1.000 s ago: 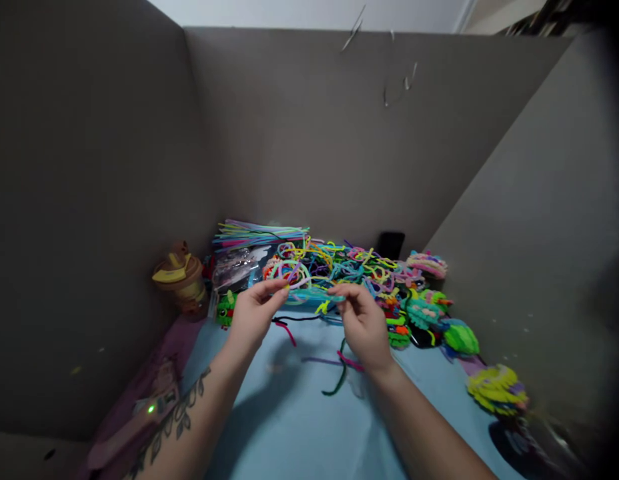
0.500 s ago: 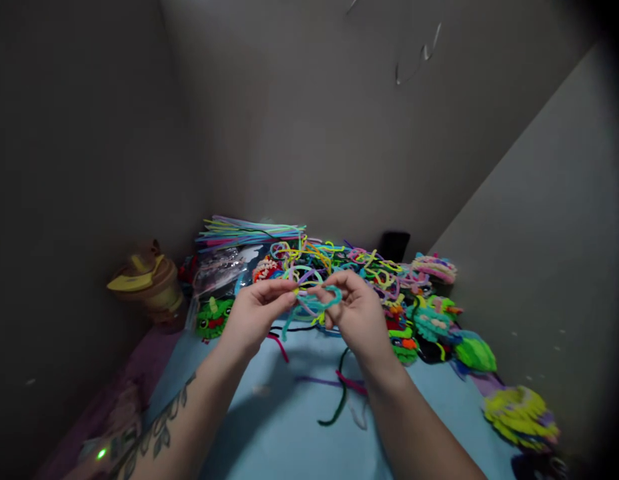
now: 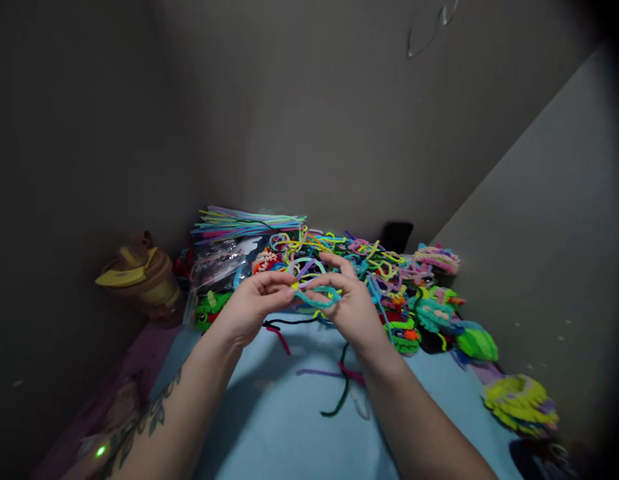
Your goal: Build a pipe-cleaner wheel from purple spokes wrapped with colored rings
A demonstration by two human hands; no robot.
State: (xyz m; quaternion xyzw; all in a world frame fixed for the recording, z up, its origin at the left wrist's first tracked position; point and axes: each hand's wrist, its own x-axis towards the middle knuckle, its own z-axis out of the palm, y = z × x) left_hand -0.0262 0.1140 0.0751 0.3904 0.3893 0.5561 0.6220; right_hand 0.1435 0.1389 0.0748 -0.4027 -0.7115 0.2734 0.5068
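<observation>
My left hand [image 3: 257, 307] pinches a joined bunch of pipe cleaners, yellow and purple strands showing at the fingertips. From that pinch a teal pipe cleaner [image 3: 317, 298] bends in a loop across to my right hand [image 3: 352, 307]. The right fingers are curled at the loop, with the index finger raised. A blue strand [image 3: 382, 303] runs down beside the right hand, seemingly the teal piece's other end. Both hands are above the front of a colourful pipe cleaner heap [image 3: 334, 243]. The right fingertips are partly hidden.
Straight pipe cleaners [image 3: 249, 221] lie at the back left. Loose pieces, including a dark green one [image 3: 339, 400], rest on the blue table surface [image 3: 289, 427]. A brown and yellow pot [image 3: 144, 280] stands left. Fuzzy figures, one yellow-green [image 3: 519, 403], line the right side.
The teal strand that hung below my left fingers is no longer there, and a blue strand now shows right of my right hand. My right index finger has lifted. The view has shifted slightly.
</observation>
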